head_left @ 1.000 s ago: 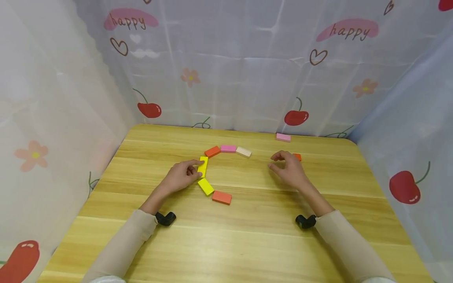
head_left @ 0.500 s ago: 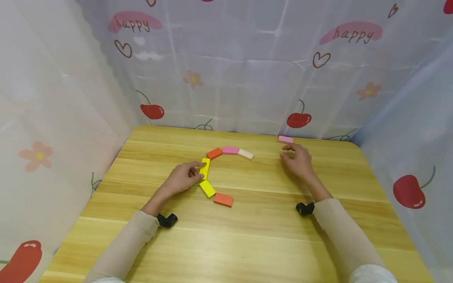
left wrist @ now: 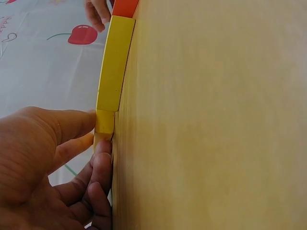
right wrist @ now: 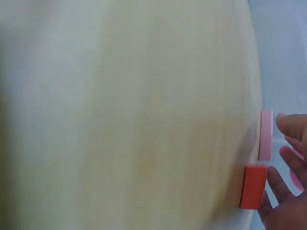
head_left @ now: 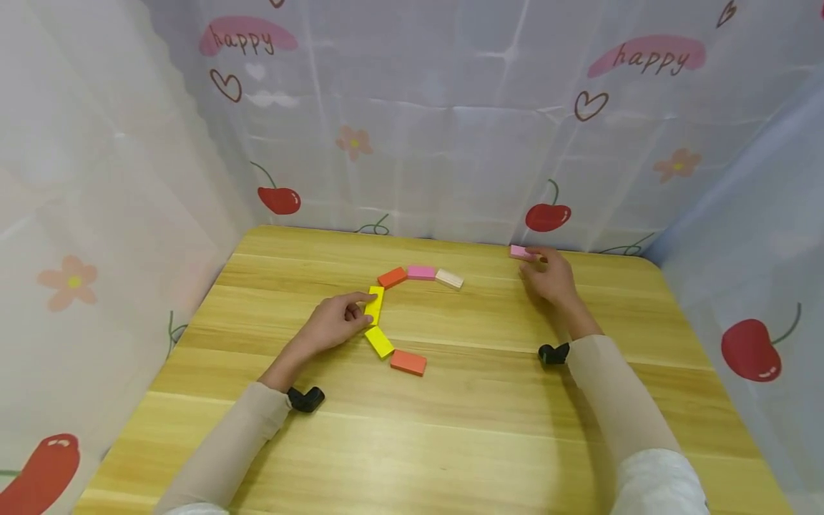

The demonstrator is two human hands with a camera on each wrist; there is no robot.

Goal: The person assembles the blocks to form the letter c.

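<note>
My left hand (head_left: 336, 323) holds a yellow block (head_left: 375, 303) between thumb and finger, at its two ends. In the left wrist view, this yellow block (left wrist: 104, 123) shows between the fingers, partly covered. A second yellow block (head_left: 379, 342) lies at its near end, followed by a red-orange block (head_left: 408, 363). My right hand (head_left: 549, 277) reaches to a pink block (head_left: 518, 252) at the table's back edge. The right wrist view shows its fingers spread beside the pink block (right wrist: 265, 135), not closed on it, with an orange block (right wrist: 253, 187) under the hand.
An orange-red block (head_left: 392, 277), a pink block (head_left: 421, 272) and a pale wood block (head_left: 449, 279) continue the curved row on the wooden table (head_left: 450, 443). Printed curtains (head_left: 444, 164) stand close behind the table and at its sides.
My right hand has moved away from me to the back pink block, and now hides the orange block from the head view. My left hand stays on the yellow block.
</note>
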